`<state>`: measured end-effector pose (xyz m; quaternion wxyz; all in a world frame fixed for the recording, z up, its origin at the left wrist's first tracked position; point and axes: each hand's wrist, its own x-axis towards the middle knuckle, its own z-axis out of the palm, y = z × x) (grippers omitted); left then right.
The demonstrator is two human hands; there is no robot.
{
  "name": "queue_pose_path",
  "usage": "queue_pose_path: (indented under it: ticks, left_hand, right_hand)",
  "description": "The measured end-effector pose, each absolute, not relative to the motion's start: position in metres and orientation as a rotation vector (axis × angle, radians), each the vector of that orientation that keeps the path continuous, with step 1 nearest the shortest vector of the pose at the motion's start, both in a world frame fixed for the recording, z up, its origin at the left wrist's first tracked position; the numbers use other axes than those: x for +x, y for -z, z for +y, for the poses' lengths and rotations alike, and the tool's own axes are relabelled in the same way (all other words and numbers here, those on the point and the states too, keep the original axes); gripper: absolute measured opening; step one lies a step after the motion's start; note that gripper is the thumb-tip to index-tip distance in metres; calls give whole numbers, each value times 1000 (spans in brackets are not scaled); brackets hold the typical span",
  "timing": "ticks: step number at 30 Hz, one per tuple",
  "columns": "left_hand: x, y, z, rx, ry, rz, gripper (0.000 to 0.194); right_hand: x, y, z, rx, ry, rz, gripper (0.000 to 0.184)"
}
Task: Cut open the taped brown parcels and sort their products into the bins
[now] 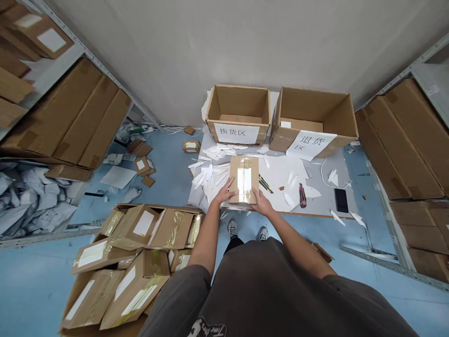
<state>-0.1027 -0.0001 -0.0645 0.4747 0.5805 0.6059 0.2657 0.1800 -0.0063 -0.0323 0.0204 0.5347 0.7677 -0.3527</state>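
Left hand (225,191) and right hand (260,201) grip a taped cardboard box (244,180) between them at the near edge of the worktop (322,203), neither hand closer, its long axis running near to far toward the left open carton (240,100).

Worn on the head, the camera faces forward and steeply down, with the wearer's shirt (277,290) closest, along the bottom edge. Its wide view reaches past the worktable (321,203) to the wall (252,42), with shelving (56,75) at both sides.
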Motion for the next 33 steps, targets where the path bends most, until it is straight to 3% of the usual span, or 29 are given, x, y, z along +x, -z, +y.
queue_pose_path:
  ticks: [8,12,17,23,33]
  left_hand:
    - [-76,67,-3,1451,-785,1676,58]
    - [-75,61,-9,1527,-716,1687,61]
    - [-75,59,-34,1718,-497,1617,95]
    - [-51,74,-36,1615,-543,1788,67]
    - [-48,77,-34,1565,-627,1757,63]
  right_hand:
    - [159,19,-5,1764,931,2302,92]
    - [166,14,0,1806,878,2285,93]
    - [174,15,5,1942,739,2283,85]
    - [162,22,11,1984,811,2191,79]
    - [160,26,14,2011,824,2179,77]
